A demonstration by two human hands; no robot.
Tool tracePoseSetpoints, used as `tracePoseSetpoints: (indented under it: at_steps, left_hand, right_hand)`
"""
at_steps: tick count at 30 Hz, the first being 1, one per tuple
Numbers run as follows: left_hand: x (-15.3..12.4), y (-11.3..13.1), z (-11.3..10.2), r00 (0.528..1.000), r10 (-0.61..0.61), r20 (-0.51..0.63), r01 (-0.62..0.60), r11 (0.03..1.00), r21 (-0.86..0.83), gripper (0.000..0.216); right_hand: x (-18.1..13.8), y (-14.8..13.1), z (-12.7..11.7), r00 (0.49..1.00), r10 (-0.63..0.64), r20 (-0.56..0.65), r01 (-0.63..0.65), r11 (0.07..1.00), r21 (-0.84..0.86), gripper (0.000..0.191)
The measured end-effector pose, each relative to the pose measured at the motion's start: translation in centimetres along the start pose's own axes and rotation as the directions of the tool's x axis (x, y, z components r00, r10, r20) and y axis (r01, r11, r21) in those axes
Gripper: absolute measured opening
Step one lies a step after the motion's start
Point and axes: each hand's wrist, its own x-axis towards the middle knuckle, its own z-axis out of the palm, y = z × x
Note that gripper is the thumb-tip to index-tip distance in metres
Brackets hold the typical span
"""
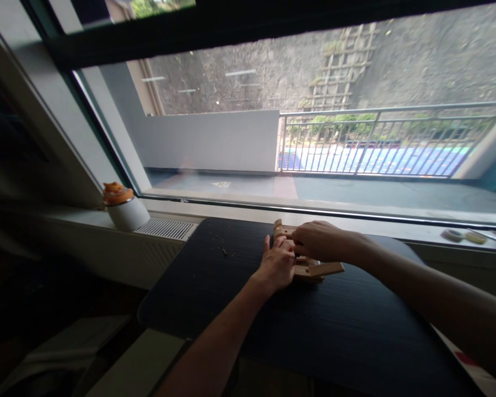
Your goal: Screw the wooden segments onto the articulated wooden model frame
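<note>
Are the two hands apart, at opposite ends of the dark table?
No, the left hand and right hand are close together at the wooden pieces on the dark table.

right fingers [301, 238] half hidden, wooden pieces [330, 269] partly covered

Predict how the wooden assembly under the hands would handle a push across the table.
The wooden assembly would likely stay fairly stiff, since its parts look like solid bars. Its flat-sided pieces suggest sliding, not rolling, on the dark table. The jutting bar might catch if bumped.
</note>
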Motion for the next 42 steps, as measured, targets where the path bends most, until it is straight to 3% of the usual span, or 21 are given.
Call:
tracePoseSetpoints:
  at_steps: [6,13,18,23,42]
  left_hand:
    - [-0.1,0.1,0.1,1.000,-0.003,-0.027,0.003,1.000,-0.005,0.019]
    - [-0.1,0.0,-0.5,0.998,0.012,0.054,-0.011,1.000,-0.014,0.015]
    - [-0.2,-0.1,-0.8,0.998,0.046,0.048,-0.045,0.999,-0.017,0.019]
    - [-0.2,-0.2,-1.0,0.994,0.058,0.093,-0.059,0.998,0.007,0.018]
    - [-0.1,-0.4,0.2,0.999,0.042,0.034,-0.043,0.999,0.015,0.026]
  right_hand:
    - [-0.5,-0.5,-0.7,0.999,0.004,0.035,-0.004,1.000,-0.004,0.022]
    - [-0.5,-1.3,-1.3,0.998,0.033,0.059,-0.033,0.999,-0.002,0.019]
    - [-0.5,-1.2,-1.1,0.998,0.036,0.060,-0.036,0.999,-0.008,0.019]
    - [-0.6,-1.3,-0.6,1.000,-0.014,0.025,0.014,1.000,0.001,0.016]
    - [-0.3,-0.7,0.1,0.998,-0.063,0.000,0.063,0.996,0.061,0.012]
